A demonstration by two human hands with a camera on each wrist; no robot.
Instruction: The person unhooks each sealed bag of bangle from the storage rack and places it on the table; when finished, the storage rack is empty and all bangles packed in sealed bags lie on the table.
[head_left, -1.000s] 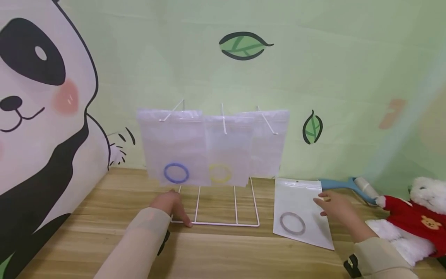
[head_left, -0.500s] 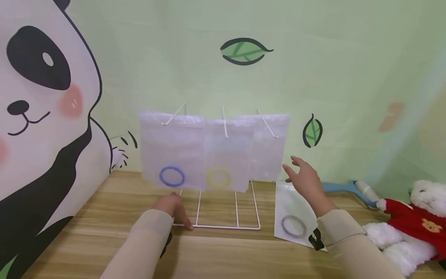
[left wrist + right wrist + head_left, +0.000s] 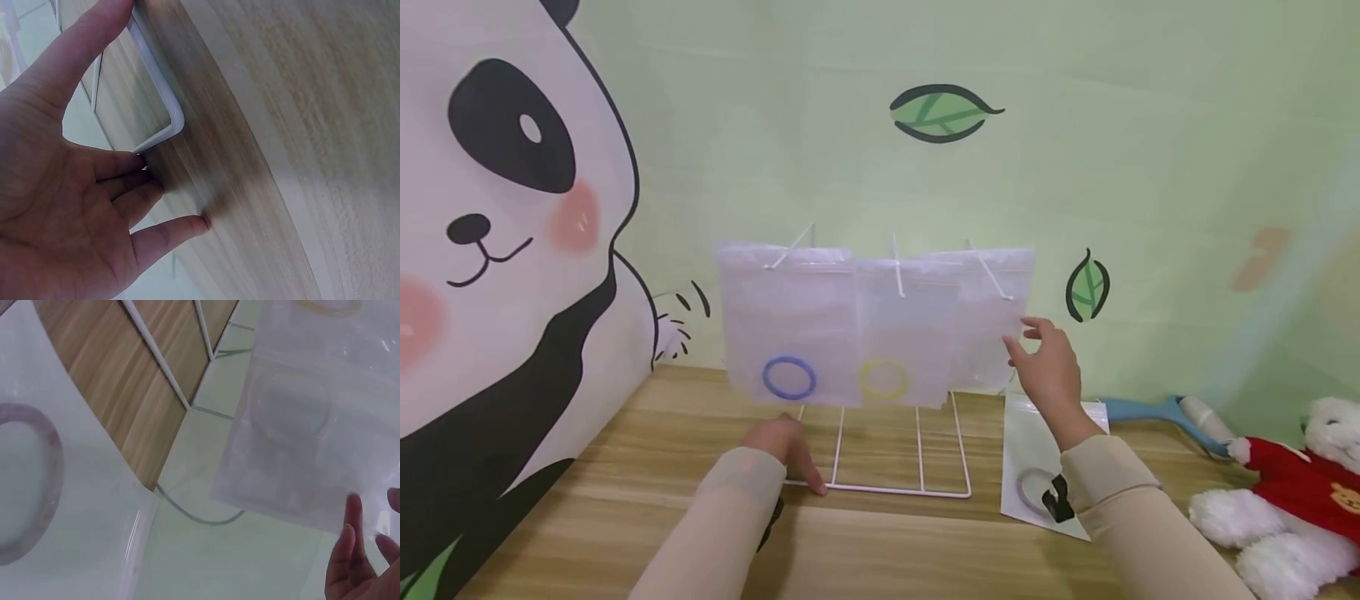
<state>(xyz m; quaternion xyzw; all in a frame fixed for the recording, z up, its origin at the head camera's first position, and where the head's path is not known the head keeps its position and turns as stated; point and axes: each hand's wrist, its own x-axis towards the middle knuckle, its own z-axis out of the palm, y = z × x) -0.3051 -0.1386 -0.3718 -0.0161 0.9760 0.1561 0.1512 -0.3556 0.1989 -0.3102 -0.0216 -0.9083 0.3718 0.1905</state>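
Observation:
My left hand (image 3: 781,443) presses its thumb on the front wire of a white display rack (image 3: 898,491); in the left wrist view its other fingers reach down to the tabletop. Three clear zip bags hang from the rack's hooks. A blue bangle (image 3: 766,379) shows in the left bag (image 3: 790,312), a yellow bangle (image 3: 863,380) in the middle bag (image 3: 906,329). The right bag (image 3: 981,333) contains a pale bangle (image 3: 329,406). My right hand (image 3: 1051,371) hovers at this bag's right edge, fingers apart and loosely bent, holding nothing.
On the wooden table (image 3: 880,550), right of the rack, lies another zip bag (image 3: 1018,442) with a greyish bangle (image 3: 55,459), partly behind my right wrist. Beyond are a blue-handled lint roller (image 3: 1138,408) and a white plush bear (image 3: 1292,492) in red. A panda-printed backdrop stands behind.
My right hand has left the bag on the table and risen leftward to the right hanging bag. The left hand stays on the rack's base.

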